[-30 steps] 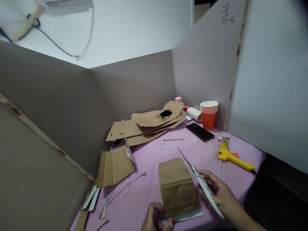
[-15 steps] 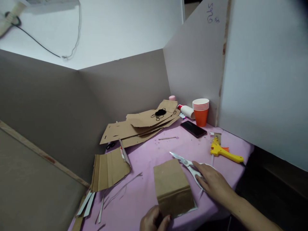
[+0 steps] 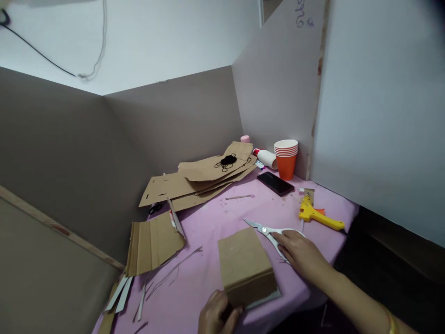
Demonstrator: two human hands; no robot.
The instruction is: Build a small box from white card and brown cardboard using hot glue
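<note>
A small folded cardboard box (image 3: 243,257) stands near the front edge of the table, a whitish sheet showing under its near side. My left hand (image 3: 219,311) is closed at its near left corner, thumb and fingers pinching there; part of the grip is hidden. To the right of the box, white-handled scissors (image 3: 264,230) lie low at the tabletop, blades pointing away to the left and slightly apart. My right hand (image 3: 301,253) is wrapped over their handles, with some fingers hidden.
On the pink cloth (image 3: 205,227) are a yellow glue gun (image 3: 320,215), a phone (image 3: 276,183), stacked orange cups (image 3: 286,160) and a white roll (image 3: 267,158). Cardboard sheets (image 3: 194,181) bear black cord (image 3: 228,160). Another cardboard piece (image 3: 156,243) and paper strips (image 3: 120,294) lie left. Grey panels (image 3: 174,120) enclose the table.
My right hand has lowered slightly with the scissors, which now lie flatter against the table. My left hand stays at the box corner. The whole view has shifted a little.
</note>
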